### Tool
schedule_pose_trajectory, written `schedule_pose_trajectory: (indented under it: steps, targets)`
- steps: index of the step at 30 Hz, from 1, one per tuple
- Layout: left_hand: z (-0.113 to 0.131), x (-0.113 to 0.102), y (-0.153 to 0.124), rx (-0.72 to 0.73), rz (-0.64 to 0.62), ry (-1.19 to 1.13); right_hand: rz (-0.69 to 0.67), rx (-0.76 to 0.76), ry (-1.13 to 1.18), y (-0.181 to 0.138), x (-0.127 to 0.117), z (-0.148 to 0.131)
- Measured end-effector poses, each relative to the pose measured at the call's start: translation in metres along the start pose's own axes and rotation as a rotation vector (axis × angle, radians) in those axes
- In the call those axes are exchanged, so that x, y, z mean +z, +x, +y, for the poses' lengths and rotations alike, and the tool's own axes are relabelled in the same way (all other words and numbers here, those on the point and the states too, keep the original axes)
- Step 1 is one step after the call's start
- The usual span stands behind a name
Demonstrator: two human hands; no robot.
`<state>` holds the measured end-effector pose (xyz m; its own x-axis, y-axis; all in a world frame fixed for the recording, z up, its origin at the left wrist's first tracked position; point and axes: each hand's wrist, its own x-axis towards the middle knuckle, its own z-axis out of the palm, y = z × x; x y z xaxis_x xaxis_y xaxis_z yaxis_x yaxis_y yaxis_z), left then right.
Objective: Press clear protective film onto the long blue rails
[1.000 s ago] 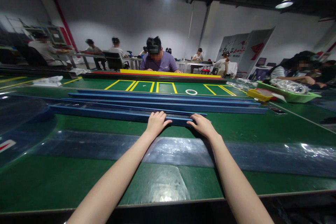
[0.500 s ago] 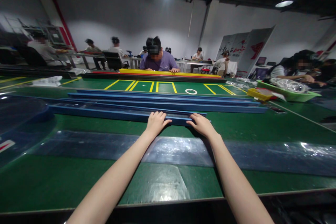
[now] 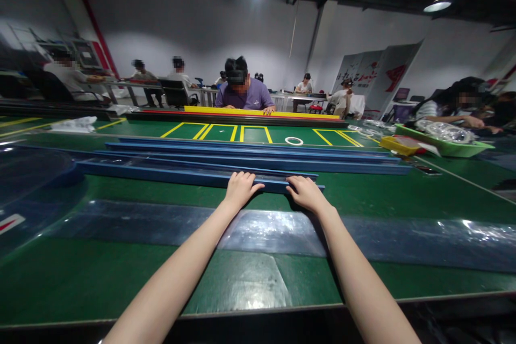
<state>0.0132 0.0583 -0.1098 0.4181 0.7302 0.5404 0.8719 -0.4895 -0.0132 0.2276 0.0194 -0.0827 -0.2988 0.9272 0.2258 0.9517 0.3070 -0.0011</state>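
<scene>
A long blue channel strip (image 3: 161, 171) lies across the green table (image 3: 363, 193), with a clear plastic film running along its trough. My left hand (image 3: 241, 192) grips the strip near its right part, fingers over the front wall and thumb pointing right. Close to the strip's right end, my right hand (image 3: 305, 192) grips the same front wall, its fingers curled over into the trough. Between the hands a short stretch of the wall shows. On the near side, a wide clear plastic strip (image 3: 274, 231) lies flat under my forearms.
More blue channel strips (image 3: 342, 163) lie just beyond. A coil of clear film (image 3: 32, 172) sits at left. Across the table a person in purple (image 3: 250, 95) handles a yellow strip (image 3: 226, 112). A white ring (image 3: 294, 141) and a green tray (image 3: 455, 145) are farther back.
My right hand has shifted slightly left along the blue channel strip, toward my left hand. The left hand stays in place.
</scene>
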Motion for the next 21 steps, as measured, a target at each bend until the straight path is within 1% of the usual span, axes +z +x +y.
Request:
schedule_pose_trajectory:
  steps: [6,15,21]
  targets:
    - [0.0003,-0.0002,0.0009,-0.009,-0.017,0.003,0.008,-0.029,-0.024,0.0021,0.0041,-0.0052]
    - [0.0003,-0.0008,-0.0010,0.017,0.012,0.019,0.016,-0.028,-0.036,0.0026,0.0061,-0.0073]
    - [0.0004,-0.0007,-0.0014,0.020,0.010,0.026,0.018,-0.027,-0.036,0.0030,0.0065,-0.0073]
